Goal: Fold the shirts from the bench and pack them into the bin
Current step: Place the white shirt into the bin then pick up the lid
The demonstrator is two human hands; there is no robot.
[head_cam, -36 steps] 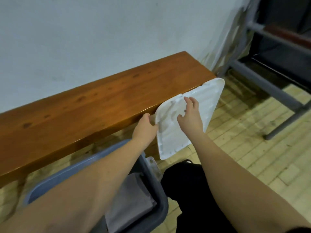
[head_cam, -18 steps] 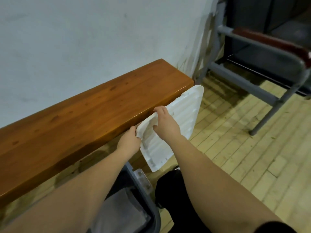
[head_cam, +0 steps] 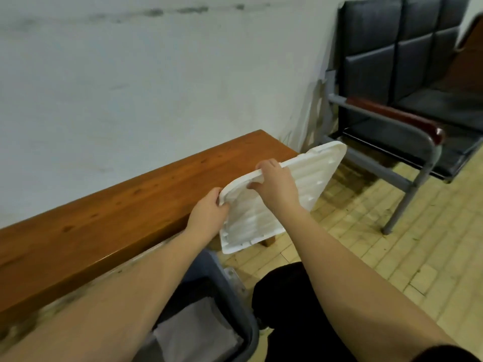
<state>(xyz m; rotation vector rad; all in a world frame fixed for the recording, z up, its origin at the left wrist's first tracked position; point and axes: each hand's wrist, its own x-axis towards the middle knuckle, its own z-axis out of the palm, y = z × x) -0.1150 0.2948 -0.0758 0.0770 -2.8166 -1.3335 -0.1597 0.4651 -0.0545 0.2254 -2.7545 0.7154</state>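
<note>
A white ribbed plastic lid (head_cam: 308,173) is held tilted in front of the wooden bench's (head_cam: 125,205) right end. My left hand (head_cam: 207,216) grips its near-left corner. My right hand (head_cam: 277,184) grips its upper long edge, fingers curled over the rim. Below my arms stands the grey-blue bin (head_cam: 235,296), partly hidden by my left forearm. A folded grey shirt (head_cam: 193,335) lies inside it. No shirt shows on the visible bench top.
A white wall runs behind the bench. A dark padded chair (head_cam: 407,87) with a grey metal frame and a red-brown armrest (head_cam: 392,116) stands at the right. My dark trouser leg (head_cam: 295,317) is beside the bin on the pale wooden floor (head_cam: 407,244).
Both hands have lifted the lid from leaning on the bench's front to higher, near the bench top. My right hand shifted from its flat face to its upper edge. The view swung right.
</note>
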